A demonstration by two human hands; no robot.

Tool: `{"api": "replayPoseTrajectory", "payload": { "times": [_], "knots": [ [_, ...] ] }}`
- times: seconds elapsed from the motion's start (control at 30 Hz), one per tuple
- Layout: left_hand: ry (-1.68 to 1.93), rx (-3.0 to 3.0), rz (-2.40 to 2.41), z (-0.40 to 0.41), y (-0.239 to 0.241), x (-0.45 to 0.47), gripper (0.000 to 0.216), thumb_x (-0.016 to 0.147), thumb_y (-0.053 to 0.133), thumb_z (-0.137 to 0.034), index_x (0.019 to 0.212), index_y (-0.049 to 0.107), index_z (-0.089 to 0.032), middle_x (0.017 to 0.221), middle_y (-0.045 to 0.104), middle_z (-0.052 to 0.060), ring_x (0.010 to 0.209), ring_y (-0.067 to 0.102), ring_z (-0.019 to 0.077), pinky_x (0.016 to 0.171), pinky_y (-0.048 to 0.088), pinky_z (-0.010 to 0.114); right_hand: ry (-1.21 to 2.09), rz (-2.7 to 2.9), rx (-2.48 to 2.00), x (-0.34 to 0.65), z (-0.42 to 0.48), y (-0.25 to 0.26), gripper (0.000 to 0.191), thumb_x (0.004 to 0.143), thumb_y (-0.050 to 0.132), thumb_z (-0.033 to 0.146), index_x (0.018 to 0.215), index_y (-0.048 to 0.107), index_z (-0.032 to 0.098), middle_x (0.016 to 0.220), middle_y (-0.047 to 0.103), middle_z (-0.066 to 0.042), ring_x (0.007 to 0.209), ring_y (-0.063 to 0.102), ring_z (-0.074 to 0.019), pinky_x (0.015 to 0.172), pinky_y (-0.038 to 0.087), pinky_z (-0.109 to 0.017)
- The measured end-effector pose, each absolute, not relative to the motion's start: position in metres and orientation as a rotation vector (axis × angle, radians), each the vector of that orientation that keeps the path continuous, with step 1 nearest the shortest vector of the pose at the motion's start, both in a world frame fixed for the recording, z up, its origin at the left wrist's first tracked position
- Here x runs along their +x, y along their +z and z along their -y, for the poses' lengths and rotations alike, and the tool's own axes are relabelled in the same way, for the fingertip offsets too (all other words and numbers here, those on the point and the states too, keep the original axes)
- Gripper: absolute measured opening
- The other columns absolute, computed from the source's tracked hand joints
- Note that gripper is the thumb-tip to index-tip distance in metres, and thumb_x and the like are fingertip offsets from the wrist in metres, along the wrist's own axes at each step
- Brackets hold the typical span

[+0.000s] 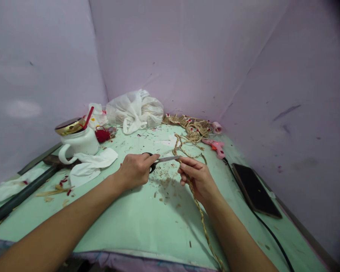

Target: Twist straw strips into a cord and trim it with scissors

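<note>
My left hand (136, 170) is closed round the black handles of a pair of scissors (164, 159), whose blades point right. My right hand (197, 177) pinches a braided jute rope (200, 211) just at the blade tips. The rope runs from my fingers back toward the far end of the green table (136, 219) and also trails down under my right forearm to the near edge. Small rope scraps lie on the table below the scissors.
A white teapot (79, 141) with a gold lid stands at left beside white cloth (92, 164) and a dark bar (22, 194). At the back lie a plastic bag (136, 109), a jute pile (192, 126), a pink tape roll (217, 127) and a pink glue gun (217, 146). A phone (255, 190) rests at right.
</note>
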State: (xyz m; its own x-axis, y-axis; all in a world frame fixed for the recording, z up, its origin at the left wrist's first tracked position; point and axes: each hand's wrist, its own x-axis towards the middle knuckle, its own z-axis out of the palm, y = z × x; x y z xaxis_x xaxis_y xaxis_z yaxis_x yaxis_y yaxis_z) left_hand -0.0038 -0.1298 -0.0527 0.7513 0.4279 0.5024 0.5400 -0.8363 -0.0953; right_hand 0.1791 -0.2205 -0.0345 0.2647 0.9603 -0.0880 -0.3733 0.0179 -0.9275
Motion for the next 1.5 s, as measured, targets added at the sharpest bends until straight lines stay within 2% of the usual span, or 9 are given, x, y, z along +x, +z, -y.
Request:
{"api": "replayPoseTrajectory", "payload": {
  "times": [0.23,0.37,0.53,0.83,1.1,1.33,1.43,1.5],
  "knots": [
    [-0.818,-2.930,0.901,0.133,-0.048,-0.002,0.043,0.069,0.041,-0.009,0.108,0.053,-0.021,0.081,0.064,0.001,0.070,0.059,0.0129,0.062,0.044,0.023,1.198,0.731,-1.071,0.180,0.218,-0.037,0.032,0.057,0.068,0.022,0.088,0.065,0.015,0.052,0.058,0.003,0.037,0.045,-0.0053,0.035,0.041,-0.018],
    [-0.913,-2.893,0.902,0.134,-0.045,-0.003,0.042,0.068,0.043,-0.011,0.108,0.053,-0.020,0.085,0.064,0.002,0.073,0.059,0.0142,0.065,0.044,0.024,1.198,0.725,-1.061,0.181,0.218,-0.039,0.031,0.057,0.068,0.021,0.087,0.065,0.014,0.052,0.057,0.003,0.037,0.045,-0.0051,0.035,0.041,-0.018],
    [-0.727,-2.765,0.803,0.135,-0.048,-0.002,0.046,0.067,0.045,-0.017,0.113,0.051,-0.019,0.082,0.060,0.004,0.071,0.057,0.0177,0.061,0.042,0.028,1.168,0.735,-1.057,0.179,0.220,-0.038,0.032,0.055,0.071,0.022,0.086,0.065,0.013,0.052,0.059,0.002,0.037,0.045,-0.0052,0.035,0.042,-0.019],
    [-0.606,-2.679,0.773,0.137,-0.051,-0.001,0.050,0.069,0.042,-0.015,0.120,0.045,-0.018,0.077,0.057,0.004,0.065,0.055,0.0175,0.056,0.040,0.028,1.124,0.811,-1.130,0.174,0.219,-0.041,0.033,0.054,0.073,0.024,0.083,0.064,0.012,0.052,0.061,0.001,0.036,0.047,-0.0069,0.035,0.045,-0.022],
    [-0.472,-2.751,0.819,0.137,-0.047,-0.001,0.051,0.068,0.040,-0.010,0.118,0.046,-0.020,0.074,0.060,0.003,0.060,0.055,0.0158,0.050,0.036,0.025,1.109,0.889,-1.123,0.175,0.219,-0.042,0.023,0.057,0.070,0.024,0.077,0.065,0.012,0.052,0.058,0.001,0.036,0.045,-0.0060,0.035,0.043,-0.020],
    [-0.802,-2.944,1.066,0.139,-0.041,0.001,0.034,0.070,0.038,-0.009,0.096,0.055,-0.023,0.069,0.060,-0.003,0.062,0.053,0.0104,0.056,0.037,0.020,1.163,0.807,-1.120,0.174,0.220,-0.038,0.027,0.056,0.067,0.021,0.082,0.064,0.014,0.049,0.056,0.003,0.034,0.042,-0.0055,0.035,0.044,-0.021],
    [-0.873,-2.899,1.120,0.139,-0.042,0.002,0.033,0.071,0.038,-0.011,0.096,0.055,-0.023,0.071,0.060,-0.003,0.063,0.054,0.0107,0.057,0.037,0.021,1.207,0.784,-1.087,0.175,0.220,-0.039,0.028,0.057,0.060,0.017,0.084,0.065,0.014,0.042,0.049,0.006,0.032,0.034,-0.0042,0.033,0.042,-0.021],
    [-0.888,-2.892,1.113,0.139,-0.044,0.002,0.036,0.070,0.039,-0.012,0.101,0.054,-0.024,0.080,0.063,-0.003,0.069,0.057,0.0115,0.060,0.039,0.021,1.233,0.780,-1.074,0.175,0.219,-0.040,0.032,0.057,0.056,0.014,0.087,0.065,0.013,0.038,0.044,0.008,0.031,0.032,-0.0051,0.033,0.041,-0.021]
  ]
}}
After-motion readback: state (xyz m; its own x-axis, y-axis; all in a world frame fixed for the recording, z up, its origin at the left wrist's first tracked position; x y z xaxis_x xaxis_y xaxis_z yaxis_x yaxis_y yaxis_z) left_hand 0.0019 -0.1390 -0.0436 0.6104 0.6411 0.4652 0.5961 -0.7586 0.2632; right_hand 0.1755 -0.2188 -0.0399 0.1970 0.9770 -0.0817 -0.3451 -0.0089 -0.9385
